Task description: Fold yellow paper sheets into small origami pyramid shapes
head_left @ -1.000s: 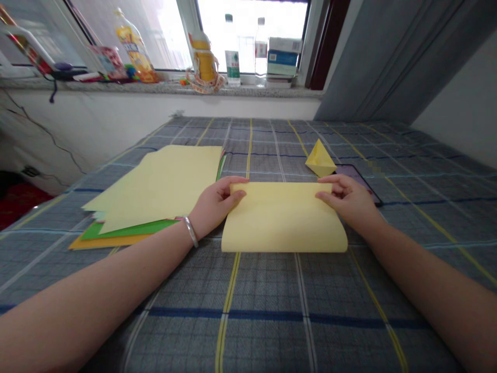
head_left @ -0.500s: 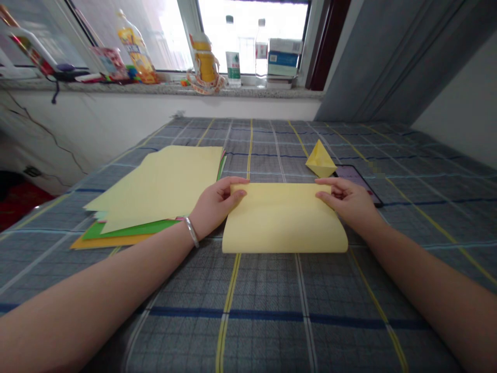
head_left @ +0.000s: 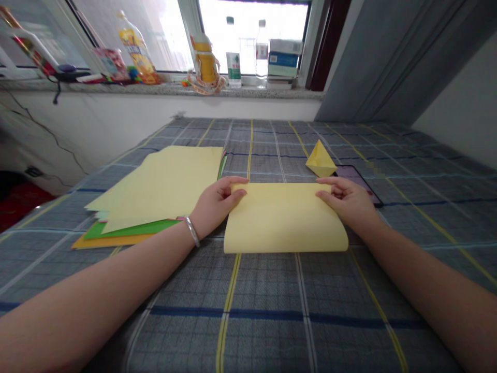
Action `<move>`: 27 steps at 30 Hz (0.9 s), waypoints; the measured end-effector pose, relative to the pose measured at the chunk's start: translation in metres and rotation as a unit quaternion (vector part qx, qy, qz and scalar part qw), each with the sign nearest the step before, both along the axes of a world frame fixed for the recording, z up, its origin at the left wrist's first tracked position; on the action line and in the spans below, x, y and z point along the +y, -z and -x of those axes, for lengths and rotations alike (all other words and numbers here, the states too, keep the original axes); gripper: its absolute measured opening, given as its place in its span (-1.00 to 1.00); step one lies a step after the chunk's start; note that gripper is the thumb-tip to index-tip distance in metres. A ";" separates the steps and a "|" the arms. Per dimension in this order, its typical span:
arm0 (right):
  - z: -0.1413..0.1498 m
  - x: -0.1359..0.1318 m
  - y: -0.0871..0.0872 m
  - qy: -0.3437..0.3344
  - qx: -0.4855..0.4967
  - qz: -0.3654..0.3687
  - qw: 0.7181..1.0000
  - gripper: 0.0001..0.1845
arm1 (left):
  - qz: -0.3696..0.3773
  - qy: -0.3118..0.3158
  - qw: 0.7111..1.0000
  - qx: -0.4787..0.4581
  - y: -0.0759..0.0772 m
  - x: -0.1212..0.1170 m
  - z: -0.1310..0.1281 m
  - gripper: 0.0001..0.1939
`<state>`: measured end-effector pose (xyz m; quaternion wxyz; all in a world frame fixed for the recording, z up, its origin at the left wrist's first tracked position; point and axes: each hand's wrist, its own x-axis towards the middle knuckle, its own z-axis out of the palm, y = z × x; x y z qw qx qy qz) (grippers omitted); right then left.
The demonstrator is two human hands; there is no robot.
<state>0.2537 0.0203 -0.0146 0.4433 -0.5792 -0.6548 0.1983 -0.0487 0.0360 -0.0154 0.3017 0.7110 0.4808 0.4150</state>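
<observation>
A pale yellow sheet of paper [head_left: 285,223] is bent over toward me, with a rounded, uncreased curve along its near side. My left hand [head_left: 221,202] pinches its far left corner between thumb and fingers. At the far right corner my right hand [head_left: 345,199] grips it the same way. Just beyond my right hand stands a folded yellow paper shape [head_left: 320,159] with a pointed top. Left of my left hand lies a stack of coloured paper [head_left: 163,181], pale yellow on top with green and orange edges showing below.
A phone [head_left: 359,181] lies flat behind my right hand. The plaid cloth [head_left: 267,311] covers the surface beneath everything. Along the windowsill [head_left: 166,89] stand a juice bottle [head_left: 137,49], a yellow cup [head_left: 205,62], clear bottles and boxes [head_left: 284,58]. A grey curtain [head_left: 380,57] hangs at right.
Almost nothing differs. Both hands keep their hold on the paper's far corners, and the bent near edge looks very slightly shifted.
</observation>
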 end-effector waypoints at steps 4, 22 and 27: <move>-0.001 0.001 0.002 0.005 0.002 -0.007 1.000 -0.66 | 0.017 0.003 1.000 -0.019 -0.001 0.000 -0.001 -0.70; 0.000 0.002 0.002 -0.004 0.015 -0.004 1.000 -0.65 | 0.067 0.020 0.995 -0.077 -0.001 0.000 -0.002 -0.62; 0.001 0.001 0.003 -0.003 0.020 -0.003 1.000 -0.66 | 0.045 0.003 0.998 -0.036 -0.003 -0.001 -0.002 -0.70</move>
